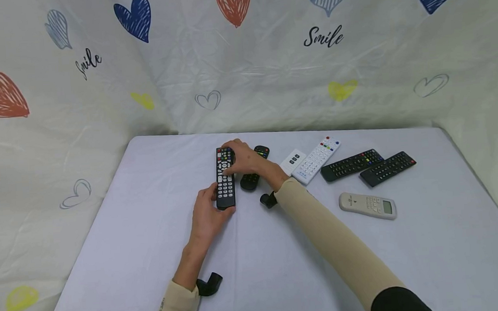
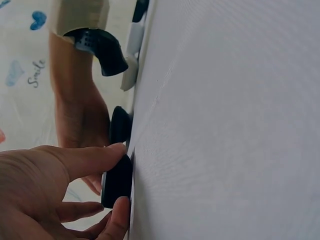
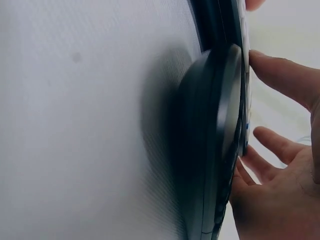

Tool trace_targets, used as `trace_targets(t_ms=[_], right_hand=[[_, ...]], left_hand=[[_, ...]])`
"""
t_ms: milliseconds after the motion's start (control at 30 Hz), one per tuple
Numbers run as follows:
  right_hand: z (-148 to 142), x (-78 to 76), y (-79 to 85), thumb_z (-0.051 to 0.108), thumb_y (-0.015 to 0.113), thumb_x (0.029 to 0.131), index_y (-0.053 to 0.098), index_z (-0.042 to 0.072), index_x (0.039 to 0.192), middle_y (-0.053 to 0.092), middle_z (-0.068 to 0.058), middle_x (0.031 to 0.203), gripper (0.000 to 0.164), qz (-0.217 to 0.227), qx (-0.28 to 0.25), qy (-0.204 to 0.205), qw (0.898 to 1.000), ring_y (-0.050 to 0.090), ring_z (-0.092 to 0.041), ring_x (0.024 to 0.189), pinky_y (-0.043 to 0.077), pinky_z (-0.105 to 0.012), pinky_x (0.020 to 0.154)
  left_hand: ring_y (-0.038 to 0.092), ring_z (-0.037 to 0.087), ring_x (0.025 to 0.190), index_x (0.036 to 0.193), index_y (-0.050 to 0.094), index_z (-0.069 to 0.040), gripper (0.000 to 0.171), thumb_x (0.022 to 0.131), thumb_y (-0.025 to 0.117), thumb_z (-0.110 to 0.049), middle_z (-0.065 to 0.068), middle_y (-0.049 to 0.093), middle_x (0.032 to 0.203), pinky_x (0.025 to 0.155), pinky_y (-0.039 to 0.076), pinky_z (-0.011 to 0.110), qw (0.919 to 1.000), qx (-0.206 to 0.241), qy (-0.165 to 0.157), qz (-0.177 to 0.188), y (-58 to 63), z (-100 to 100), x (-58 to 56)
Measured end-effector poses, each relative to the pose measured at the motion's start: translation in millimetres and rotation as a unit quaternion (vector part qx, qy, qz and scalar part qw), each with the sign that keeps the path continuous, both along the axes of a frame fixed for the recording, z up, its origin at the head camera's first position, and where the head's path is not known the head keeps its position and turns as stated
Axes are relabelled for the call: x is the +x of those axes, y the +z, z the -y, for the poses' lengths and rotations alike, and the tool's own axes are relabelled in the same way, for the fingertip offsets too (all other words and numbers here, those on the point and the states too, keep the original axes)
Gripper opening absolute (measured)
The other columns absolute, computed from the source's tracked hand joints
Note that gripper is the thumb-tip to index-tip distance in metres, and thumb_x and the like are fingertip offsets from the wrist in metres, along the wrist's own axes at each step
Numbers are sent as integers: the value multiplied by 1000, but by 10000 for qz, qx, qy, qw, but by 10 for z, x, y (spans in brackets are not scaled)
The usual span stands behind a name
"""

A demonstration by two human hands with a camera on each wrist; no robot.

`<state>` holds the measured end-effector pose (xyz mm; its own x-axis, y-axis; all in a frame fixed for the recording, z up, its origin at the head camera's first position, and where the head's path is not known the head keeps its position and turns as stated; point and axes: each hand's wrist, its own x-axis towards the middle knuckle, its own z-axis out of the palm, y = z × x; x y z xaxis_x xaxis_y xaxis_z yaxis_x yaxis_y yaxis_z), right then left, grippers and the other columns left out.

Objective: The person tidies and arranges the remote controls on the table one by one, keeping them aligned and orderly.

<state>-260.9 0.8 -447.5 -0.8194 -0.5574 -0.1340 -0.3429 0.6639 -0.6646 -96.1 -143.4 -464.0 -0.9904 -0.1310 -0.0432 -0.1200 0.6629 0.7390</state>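
Note:
A long black remote control (image 1: 225,191) with rows of buttons lies lengthwise on the white table, held at both ends. My left hand (image 1: 207,216) grips its near end, thumb on one side and fingers on the other; the left wrist view shows this hand (image 2: 35,185) around the remote's dark end (image 2: 118,187). At the far end, my right hand (image 1: 246,158) has its thumb on the buttons and its fingers at the top edge. In the right wrist view the right hand (image 3: 287,195) is partly hidden behind a nearer black remote (image 3: 202,150).
Right of the held remote lies another black remote (image 1: 251,180), partly under my right hand. Further right are a small white remote (image 1: 293,160), a long white remote (image 1: 316,160), two black remotes, one angled (image 1: 351,164) and one shorter (image 1: 388,169), and a grey remote with a display (image 1: 367,205).

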Motion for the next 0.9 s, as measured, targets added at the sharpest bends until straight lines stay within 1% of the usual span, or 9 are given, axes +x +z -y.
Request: trace_targets(t_ms=[100,200,400,533,733,900], right_hand=[[2,13,-4,33,84,86,43,13,156,40,-15,160,83,37,-100,-81,9999,46,-33,141,43,-49,119],[7,27,-6,31,86,85,45,11,154,41,-15,159,83,70,-196,-158,9997,47,-31,139,42,-47,119],[14,66,18,29,87,83,47,9,152,42,-14,157,82,154,-316,-334,9988,52,-29,135,43,-42,119],[25,99,44,28,88,83,47,8,152,43,-14,156,83,185,-340,-415,9984,52,-29,135,44,-42,119],[29,166,65,27,89,82,49,6,151,42,-15,157,82,241,-415,-416,9980,52,-30,135,43,-42,120],[30,220,49,27,89,82,49,5,150,42,-16,156,82,215,-490,-403,9978,53,-30,134,44,-43,119]], left_hand=[[60,26,94,152,48,1,83,81,89,-13,23,58,130,75,52,32,9999,107,-25,-16,5,6,-5],[60,24,90,151,48,1,83,80,89,-12,22,59,128,73,51,29,9999,130,-24,14,16,9,0],[62,22,84,151,49,1,84,78,90,-11,23,59,129,72,52,28,9999,124,-18,32,27,25,13],[62,21,82,151,49,0,85,78,91,-11,23,59,129,71,54,28,9999,136,-17,40,35,55,28],[64,21,79,151,51,-2,85,77,92,-10,21,61,128,70,55,26,9997,236,-19,85,44,99,71],[65,18,78,151,52,-4,85,76,92,-9,21,60,129,68,55,23,9995,303,-71,95,41,130,128]])
